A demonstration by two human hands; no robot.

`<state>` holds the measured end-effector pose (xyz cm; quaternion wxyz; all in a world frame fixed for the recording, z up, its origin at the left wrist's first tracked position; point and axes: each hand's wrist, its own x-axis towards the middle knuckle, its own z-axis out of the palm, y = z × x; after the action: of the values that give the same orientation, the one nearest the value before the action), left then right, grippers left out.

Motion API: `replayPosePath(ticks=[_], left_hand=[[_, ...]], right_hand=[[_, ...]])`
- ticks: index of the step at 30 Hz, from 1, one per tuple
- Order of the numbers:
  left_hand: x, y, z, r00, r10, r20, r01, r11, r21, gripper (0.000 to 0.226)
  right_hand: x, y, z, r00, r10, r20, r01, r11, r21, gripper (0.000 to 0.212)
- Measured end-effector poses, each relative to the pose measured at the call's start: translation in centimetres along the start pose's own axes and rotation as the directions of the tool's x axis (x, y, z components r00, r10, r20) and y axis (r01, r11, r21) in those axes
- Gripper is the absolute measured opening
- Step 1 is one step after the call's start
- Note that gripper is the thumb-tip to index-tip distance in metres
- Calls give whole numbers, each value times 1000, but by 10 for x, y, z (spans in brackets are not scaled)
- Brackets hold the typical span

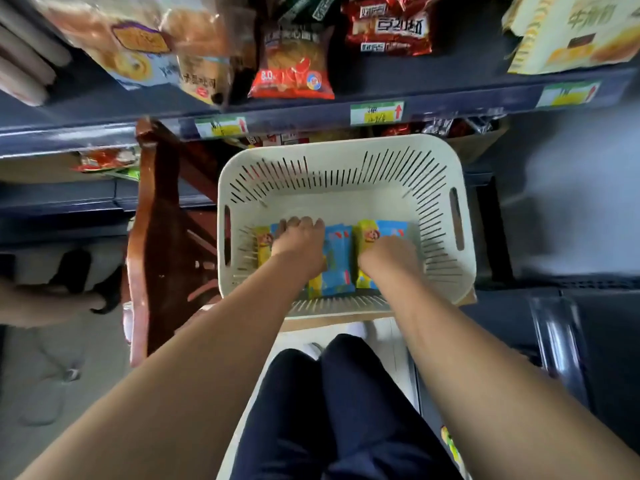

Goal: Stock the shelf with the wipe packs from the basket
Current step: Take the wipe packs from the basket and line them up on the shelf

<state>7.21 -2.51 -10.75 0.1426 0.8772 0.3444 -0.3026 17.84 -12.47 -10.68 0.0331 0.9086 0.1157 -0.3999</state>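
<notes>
A cream slotted basket point(343, 157) stands in front of me below the dark blue shelf point(311, 114). Blue and yellow wipe packs lie on its floor. My left hand point(298, 242) lies over the left wipe pack point(264, 249), fingers curled over its far edge. The middle wipe pack point(334, 268) lies between my hands. My right hand point(388, 256) covers the right wipe pack point(381, 230), its fingers bent down onto it. The undersides of the packs and my fingertips are hidden.
Snack bags point(292, 64) and red packets point(388, 26) fill the upper shelf, which carries price labels point(376, 113) on its edge. A brown wooden chair point(162, 216) stands left of the basket. My dark trousers point(329, 410) are below. Another person's arm point(41, 303) is at far left.
</notes>
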Motion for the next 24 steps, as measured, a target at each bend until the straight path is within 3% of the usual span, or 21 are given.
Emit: replayPosePath(ticks=[4,8,10,14,17,21,24], left_hand=[[9,2,4,996,30,-87,-27,999,34,73],[5,4,5,987,59,-147,-48,996,73,66],[2,5,8,979,59,-197,-49,997,54,53],[-18,7,-13,971,13,-240,-62,978,-197,25],[-39,4,-43,960,-32,-278,-95,897,-431,24],[-70,-9,-82,914,-41,-404,-194,830,-523,14],[-96,-14,-112,902,-27,-431,-259,765,-590,17]], right_hand=[[18,5,11,990,132,-50,-117,963,241,71],[28,11,9,993,94,-72,-72,959,273,62],[29,15,6,999,45,-4,-40,912,407,49],[7,31,-21,994,-52,-95,99,801,591,9],[-28,47,-55,974,-90,-207,204,745,635,9],[-73,69,-94,918,-129,-376,353,699,622,4],[-113,80,-113,873,-145,-467,438,654,616,15]])
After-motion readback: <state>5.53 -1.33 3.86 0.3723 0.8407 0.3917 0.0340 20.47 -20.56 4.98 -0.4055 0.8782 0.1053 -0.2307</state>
